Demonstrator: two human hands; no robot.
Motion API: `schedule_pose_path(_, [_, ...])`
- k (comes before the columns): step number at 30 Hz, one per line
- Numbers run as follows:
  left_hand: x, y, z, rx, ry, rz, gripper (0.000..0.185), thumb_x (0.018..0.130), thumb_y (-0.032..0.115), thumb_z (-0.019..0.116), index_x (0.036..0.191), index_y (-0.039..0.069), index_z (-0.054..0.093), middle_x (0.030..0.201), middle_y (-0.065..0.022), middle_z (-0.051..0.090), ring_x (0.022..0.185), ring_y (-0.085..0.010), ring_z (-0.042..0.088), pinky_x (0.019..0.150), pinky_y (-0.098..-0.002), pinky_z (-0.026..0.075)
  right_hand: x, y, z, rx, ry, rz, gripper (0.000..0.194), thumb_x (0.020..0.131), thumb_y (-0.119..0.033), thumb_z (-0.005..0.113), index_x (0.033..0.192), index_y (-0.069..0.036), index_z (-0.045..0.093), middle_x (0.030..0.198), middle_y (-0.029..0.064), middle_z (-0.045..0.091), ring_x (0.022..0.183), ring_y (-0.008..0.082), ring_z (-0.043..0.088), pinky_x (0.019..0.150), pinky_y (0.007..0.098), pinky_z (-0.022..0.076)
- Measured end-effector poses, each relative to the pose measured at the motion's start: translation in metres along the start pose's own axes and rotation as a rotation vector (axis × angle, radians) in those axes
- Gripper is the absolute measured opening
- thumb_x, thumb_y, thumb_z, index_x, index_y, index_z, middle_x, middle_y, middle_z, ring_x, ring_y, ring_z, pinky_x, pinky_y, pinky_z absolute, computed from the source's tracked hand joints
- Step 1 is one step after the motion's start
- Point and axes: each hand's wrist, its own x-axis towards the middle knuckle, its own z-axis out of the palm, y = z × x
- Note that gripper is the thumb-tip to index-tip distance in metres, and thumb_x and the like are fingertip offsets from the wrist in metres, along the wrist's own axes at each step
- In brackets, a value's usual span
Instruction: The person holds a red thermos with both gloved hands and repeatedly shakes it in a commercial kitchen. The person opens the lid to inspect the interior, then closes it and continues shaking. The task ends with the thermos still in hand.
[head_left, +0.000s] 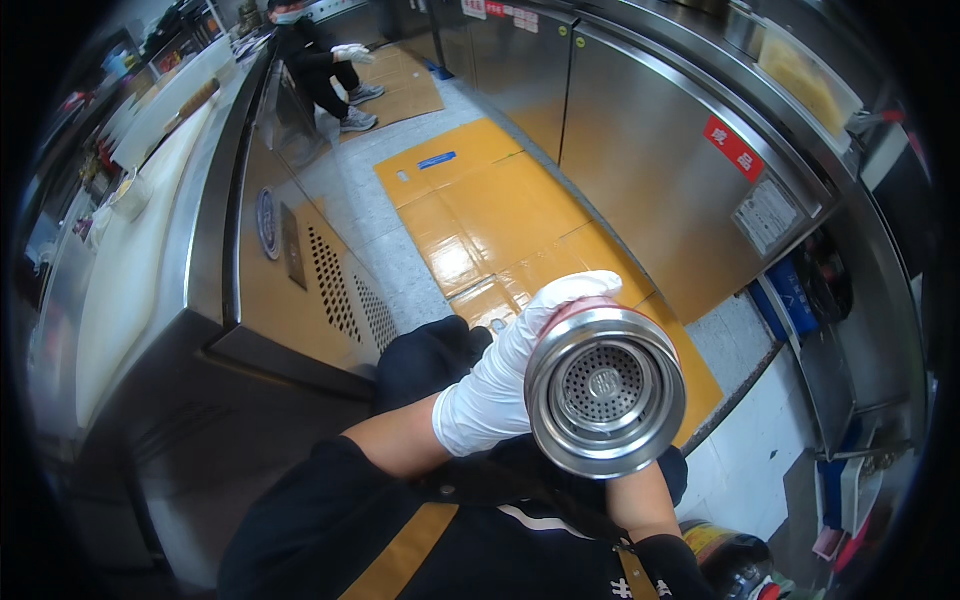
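My left hand (517, 367), in a white glove, is wrapped around a reddish vacuum flask (536, 412) and holds it close below my view. The steel mouth of the flask points up at me with no cap on it. Inside sits a perforated metal tea strainer (585, 375) with a raised emblem at its centre. My right forearm (641, 499) reaches up behind the flask, which hides the right hand, so its grip does not show.
On the left is a steel counter with a white cutting board (127, 300). Steel cabinets (637, 150) line the right, above flattened cardboard (495, 202). A masked, gloved person (315, 60) sits further off. A dark bottle (727, 559) stands at lower right.
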Motion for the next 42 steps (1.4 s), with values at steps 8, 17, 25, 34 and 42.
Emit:
schedule_pose_path(8, [-0.002, -0.015, 0.012, -0.019, 0.099, -0.032, 0.082, 0.072, 0.005, 0.085, 0.142, 0.006, 0.042, 0.132, -0.0103, 0.054, 0.122, -0.0215, 0.053, 0.102, -0.0325, 0.047, 0.003, 0.021, 0.004, -0.144, 0.154, -0.132, 0.031, 0.088, -0.032, 0.063, 0.101, -0.005, 0.071, 0.105, 0.0210, 0.069, 0.100, 0.0373, 0.065, 0.088, 0.0444, 0.0506])
schedule_pose_path(17, [0.021, -0.007, 0.027, 0.082, -0.011, 0.097, 0.077, 0.075, 0.006, 0.082, 0.141, 0.006, 0.043, 0.133, -0.0118, 0.054, 0.124, -0.0239, 0.052, 0.103, -0.0352, 0.046, 0.080, 0.097, 0.053, 0.203, 0.201, -0.271, 0.030, 0.088, -0.033, 0.062, 0.100, -0.007, 0.072, 0.102, 0.0186, 0.070, 0.099, 0.0358, 0.066, 0.087, 0.0434, 0.0510])
schedule_pose_path(25, [0.024, -0.003, 0.032, 0.081, -0.053, 0.138, 0.073, 0.077, 0.006, 0.080, 0.140, 0.006, 0.043, 0.135, -0.0135, 0.052, 0.126, -0.0262, 0.051, 0.105, -0.0374, 0.044, 0.090, 0.102, 0.056, 0.279, 0.158, -0.246, 0.031, 0.087, -0.033, 0.063, 0.100, -0.006, 0.072, 0.102, 0.0192, 0.070, 0.098, 0.0356, 0.066, 0.086, 0.0435, 0.0513])
schedule_pose_path(34, [0.028, 0.000, 0.035, 0.076, -0.060, 0.184, 0.068, 0.079, 0.005, 0.077, 0.138, 0.007, 0.044, 0.136, -0.0154, 0.051, 0.128, -0.0287, 0.049, 0.108, -0.0400, 0.041, 0.033, 0.059, 0.021, 0.153, 0.194, -0.164, 0.032, 0.088, -0.034, 0.063, 0.100, -0.005, 0.072, 0.102, 0.0200, 0.070, 0.097, 0.0359, 0.066, 0.086, 0.0437, 0.0513])
schedule_pose_path(42, [0.031, 0.001, 0.030, 0.032, -0.072, 0.249, 0.064, 0.081, 0.005, 0.075, 0.137, 0.007, 0.045, 0.138, -0.0171, 0.050, 0.130, -0.0309, 0.048, 0.110, -0.0422, 0.039, -0.034, -0.006, -0.031, -0.136, 0.155, -0.066, 0.034, 0.089, -0.035, 0.062, 0.100, -0.004, 0.071, 0.100, 0.0215, 0.069, 0.097, 0.0370, 0.066, 0.085, 0.0443, 0.0510])
